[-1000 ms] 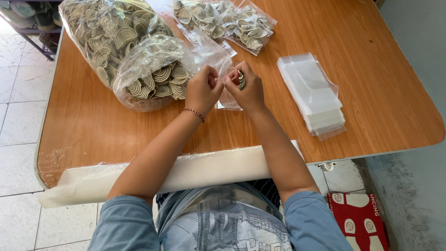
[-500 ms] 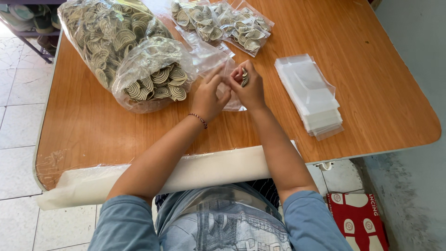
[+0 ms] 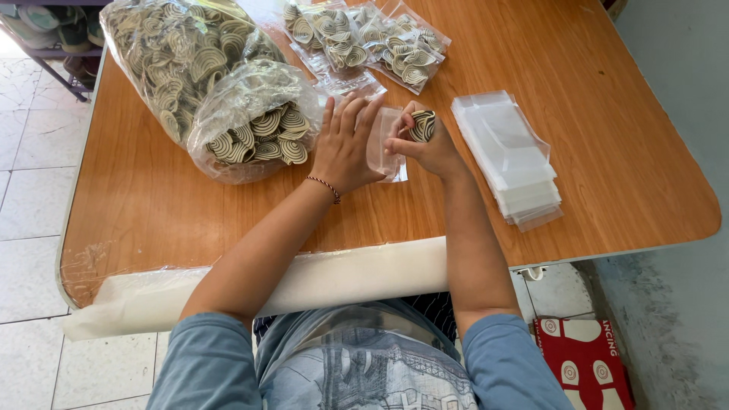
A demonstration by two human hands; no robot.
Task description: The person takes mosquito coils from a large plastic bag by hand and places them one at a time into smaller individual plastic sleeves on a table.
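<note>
Your left hand (image 3: 345, 148) lies flat with spread fingers on a small clear bag (image 3: 383, 144), pinning it to the wooden table (image 3: 607, 99) so its mouth stays reachable. Your right hand (image 3: 425, 144) pinches a striped shell-shaped piece (image 3: 422, 125) at that opening (the stack of empty bags (image 3: 509, 156) sits just to the right, the big open sack of pieces (image 3: 250, 125) to the left).

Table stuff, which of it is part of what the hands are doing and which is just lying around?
In use:
left hand
right hand
small clear bag
striped coil
open sack of coils
stack of empty bags
filled packets

Lying about:
white roll
red box
</note>
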